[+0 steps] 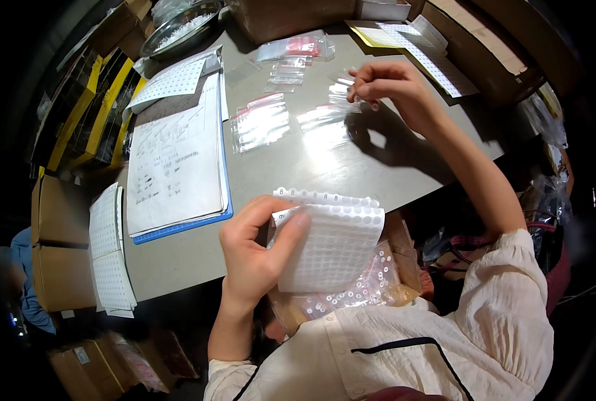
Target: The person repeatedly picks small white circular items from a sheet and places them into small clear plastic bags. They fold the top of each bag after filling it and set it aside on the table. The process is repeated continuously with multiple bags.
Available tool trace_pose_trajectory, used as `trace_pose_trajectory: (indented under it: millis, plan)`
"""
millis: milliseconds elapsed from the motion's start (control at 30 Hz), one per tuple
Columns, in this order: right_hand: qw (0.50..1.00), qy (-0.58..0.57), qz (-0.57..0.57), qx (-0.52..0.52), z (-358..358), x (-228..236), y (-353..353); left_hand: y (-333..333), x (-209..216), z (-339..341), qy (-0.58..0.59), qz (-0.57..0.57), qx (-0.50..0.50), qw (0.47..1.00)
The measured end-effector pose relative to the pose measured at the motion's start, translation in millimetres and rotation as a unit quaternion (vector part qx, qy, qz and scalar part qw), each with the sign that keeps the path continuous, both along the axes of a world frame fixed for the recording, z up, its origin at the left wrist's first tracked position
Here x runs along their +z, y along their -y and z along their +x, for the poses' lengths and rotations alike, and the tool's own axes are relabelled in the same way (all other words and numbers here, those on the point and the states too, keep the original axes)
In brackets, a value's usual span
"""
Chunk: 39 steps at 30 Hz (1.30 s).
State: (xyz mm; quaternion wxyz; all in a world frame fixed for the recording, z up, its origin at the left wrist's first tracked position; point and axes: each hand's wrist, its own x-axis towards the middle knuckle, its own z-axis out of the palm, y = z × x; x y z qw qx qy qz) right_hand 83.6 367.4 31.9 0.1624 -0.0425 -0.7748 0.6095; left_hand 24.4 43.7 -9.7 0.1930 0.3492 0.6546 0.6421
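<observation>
My left hand [254, 250] grips a folded sheet of round stickers [331, 250] near the table's front edge, thumb on top. Along its upper fold a row of white round stickers sticks out. My right hand [395, 90] is raised over the far part of the table with fingers curled and thumb and fingertips close together; what they hold, if anything, I cannot make out. Beneath and beside those fingertips lie small clear plastic bags [324, 123]. Further left is another group of clear zip bags [261, 123], with more bags [290, 70] behind.
An open cardboard box [405, 257] at my lap holds bags of small round pieces [378, 277]. Papers on a blue clipboard [227, 200] lie at left, near sticker sheets [110, 247]. A metal bowl [171, 40] stands at the back left; more sheets [438, 60] lie back right.
</observation>
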Motion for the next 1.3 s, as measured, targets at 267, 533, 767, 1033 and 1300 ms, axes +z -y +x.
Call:
trace_pose_trajectory:
  millis: [267,533,767,1033,1300]
  plan:
    - [0.967,0.092,0.017,0.236,22.6,-6.6,-16.7,4.5,3.0,-4.4,-0.052,-0.012,-0.057,0.997]
    - [0.948,0.057,-0.14,0.281,53.7,-21.7,-9.3,-51.1,39.2,2.5,-0.244,0.023,-0.307,0.92]
    - [0.988,0.059,-0.13,0.058,69.4,-5.0,-3.5,-97.0,19.7,26.4,-0.269,0.055,-0.412,0.869]
    - [0.977,0.168,0.129,-0.011,80.5,-3.9,17.0,-96.7,6.0,29.0,-0.366,0.059,-0.41,0.833]
    - [0.905,0.127,0.403,-0.051,71.6,0.1,24.9,-91.9,-5.3,33.6,-0.426,0.085,-0.365,0.823]
